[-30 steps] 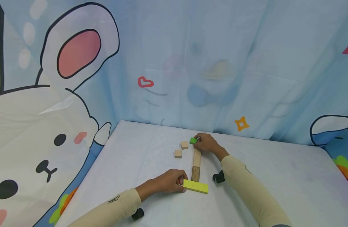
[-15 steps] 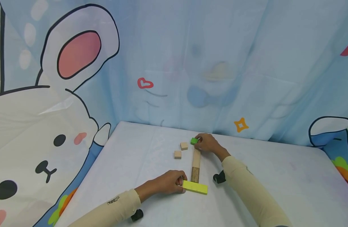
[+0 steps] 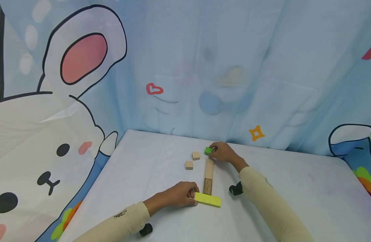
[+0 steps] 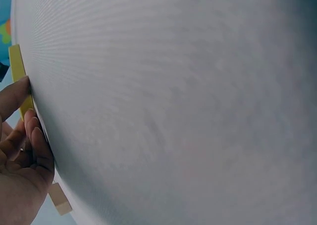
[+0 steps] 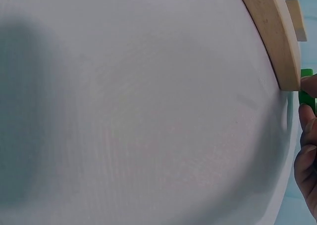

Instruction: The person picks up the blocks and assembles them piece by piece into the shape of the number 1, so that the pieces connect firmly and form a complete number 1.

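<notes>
My left hand pinches the left end of a yellow block, which lies crosswise at the near end of a row. Behind it, a dark-grained wooden block and a pale wooden block run end to end away from me. Up at the far end, my right hand pinches a small green block. In the right wrist view the green block sits between thumb and finger, right by the end of the pale block. The left wrist view shows the yellow block at the fingertips.
Two small pale wooden cubes, a farther cube and a nearer cube, lie left of the row. A white cloth covers the table. A printed curtain hangs behind the table's far edge. Black wrist devices show below both arms.
My right hand has shifted the green block slightly to the right, toward the line of the row. My left hand stays at the yellow block.
</notes>
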The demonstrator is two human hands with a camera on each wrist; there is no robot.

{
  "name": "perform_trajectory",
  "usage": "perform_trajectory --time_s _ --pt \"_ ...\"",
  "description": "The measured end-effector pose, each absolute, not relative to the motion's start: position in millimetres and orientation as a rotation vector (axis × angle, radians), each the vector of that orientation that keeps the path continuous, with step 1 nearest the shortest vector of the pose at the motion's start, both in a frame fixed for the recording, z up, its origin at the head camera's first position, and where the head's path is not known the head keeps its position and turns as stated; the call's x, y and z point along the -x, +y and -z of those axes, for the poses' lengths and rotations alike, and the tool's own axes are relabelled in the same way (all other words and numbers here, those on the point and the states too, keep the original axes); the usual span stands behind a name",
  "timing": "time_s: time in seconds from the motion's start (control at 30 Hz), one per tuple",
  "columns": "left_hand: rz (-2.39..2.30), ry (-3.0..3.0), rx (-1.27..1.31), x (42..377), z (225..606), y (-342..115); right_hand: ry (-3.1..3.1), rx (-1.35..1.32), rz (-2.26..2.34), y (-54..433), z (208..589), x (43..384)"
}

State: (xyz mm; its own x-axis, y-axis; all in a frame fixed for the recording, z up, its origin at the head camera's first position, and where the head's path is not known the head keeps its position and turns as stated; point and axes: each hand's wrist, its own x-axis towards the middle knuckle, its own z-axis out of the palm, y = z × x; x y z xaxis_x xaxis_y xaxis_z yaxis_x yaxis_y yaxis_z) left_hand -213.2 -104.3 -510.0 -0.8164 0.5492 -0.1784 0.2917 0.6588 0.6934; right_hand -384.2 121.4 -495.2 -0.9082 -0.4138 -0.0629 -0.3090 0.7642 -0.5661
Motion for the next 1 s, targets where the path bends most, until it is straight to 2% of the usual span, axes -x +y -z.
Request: perform_trajectory --time_s 1.0 --pt "-0.944 2.514 -0.682 213.3 510.6 -104.3 2.721 0.717 0.846 153.2 491.2 388.5"
